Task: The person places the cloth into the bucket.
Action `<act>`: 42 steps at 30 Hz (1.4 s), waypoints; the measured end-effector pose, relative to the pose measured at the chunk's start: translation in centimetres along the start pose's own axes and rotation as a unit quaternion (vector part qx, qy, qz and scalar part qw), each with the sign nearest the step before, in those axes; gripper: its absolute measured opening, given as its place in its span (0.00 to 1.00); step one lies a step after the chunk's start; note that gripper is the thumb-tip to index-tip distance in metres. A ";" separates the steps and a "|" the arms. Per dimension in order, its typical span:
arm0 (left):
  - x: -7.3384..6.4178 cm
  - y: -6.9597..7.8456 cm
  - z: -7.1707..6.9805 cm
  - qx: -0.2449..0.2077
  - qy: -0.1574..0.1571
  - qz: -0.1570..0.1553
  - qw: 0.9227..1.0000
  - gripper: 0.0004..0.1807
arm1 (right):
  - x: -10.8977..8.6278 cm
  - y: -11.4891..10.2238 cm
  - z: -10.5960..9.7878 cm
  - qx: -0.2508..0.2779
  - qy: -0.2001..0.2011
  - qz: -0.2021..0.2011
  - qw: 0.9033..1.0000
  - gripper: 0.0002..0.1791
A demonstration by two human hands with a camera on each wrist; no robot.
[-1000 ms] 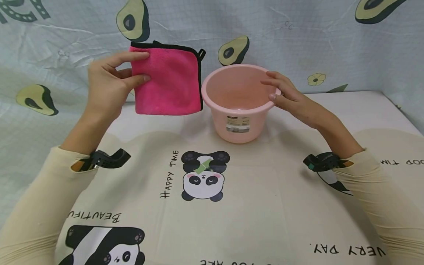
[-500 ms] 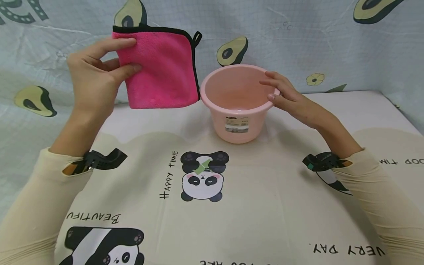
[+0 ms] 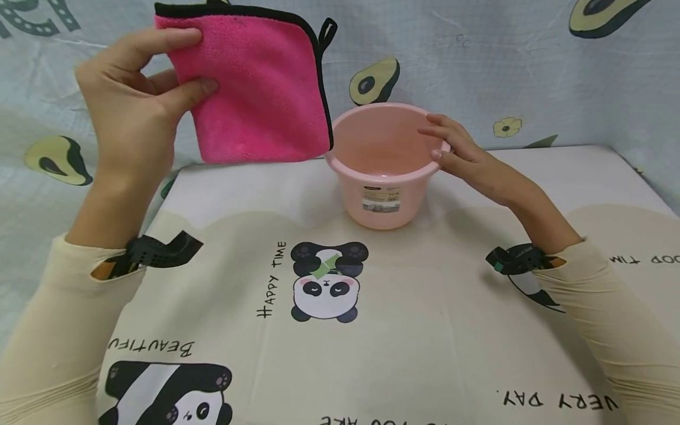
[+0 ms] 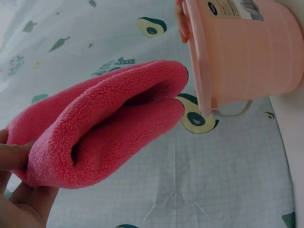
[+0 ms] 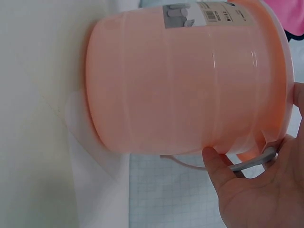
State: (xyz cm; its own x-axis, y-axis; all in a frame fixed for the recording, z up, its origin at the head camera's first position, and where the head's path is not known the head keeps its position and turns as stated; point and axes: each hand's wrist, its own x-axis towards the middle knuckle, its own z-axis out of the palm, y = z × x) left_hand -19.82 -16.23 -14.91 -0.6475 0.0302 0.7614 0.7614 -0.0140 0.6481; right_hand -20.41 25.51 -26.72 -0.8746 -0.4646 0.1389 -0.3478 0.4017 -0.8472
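Note:
My left hand [image 3: 133, 112] pinches a folded bright pink cloth [image 3: 260, 88] with black edging and a small black loop at its upper right corner. The cloth hangs in the air, its lower right corner overlapping the bucket's left rim in the head view. Soft, fuzzy folded layers of the cloth [image 4: 109, 123] show in the left wrist view. A light pink plastic bucket [image 3: 353, 186] with a paper label stands upright on the table. My right hand [image 3: 473, 156] grips its right rim, fingers over the edge. A grey handle part [image 5: 254, 161] passes by that hand in the right wrist view.
The table [image 3: 404, 348] has a beige cover printed with pandas and lettering. Behind it hangs a pale blue curtain [image 3: 425, 41] with avocado prints. Each wrist wears a black camera mount [image 3: 164, 251].
My left hand has lifted the cloth up and to the left, and it looks larger, nearer the camera. The right hand and bucket have stayed in place.

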 end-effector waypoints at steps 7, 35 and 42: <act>0.3 0.2 0.8 0.003 -0.009 0.003 1.000 0.17 | 0.0 0.0 -0.1 -0.003 0.001 0.005 1.000 0.32; 2.4 -2.3 5.7 0.080 -0.111 0.105 0.985 0.16 | -0.1 0.4 0.2 0.004 0.005 0.001 1.000 0.31; 3.4 -3.5 6.4 0.116 -0.168 0.148 0.968 0.13 | -0.1 0.4 0.2 0.007 0.004 -0.003 1.000 0.31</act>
State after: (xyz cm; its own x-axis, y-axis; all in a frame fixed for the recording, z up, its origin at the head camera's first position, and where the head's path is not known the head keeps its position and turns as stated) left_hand -24.48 -9.72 -14.72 -0.3835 0.3835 0.8402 0.9235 0.1525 0.3519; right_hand -20.37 25.59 -27.18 -0.8753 -0.4604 0.1477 -0.3482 0.3883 -0.8532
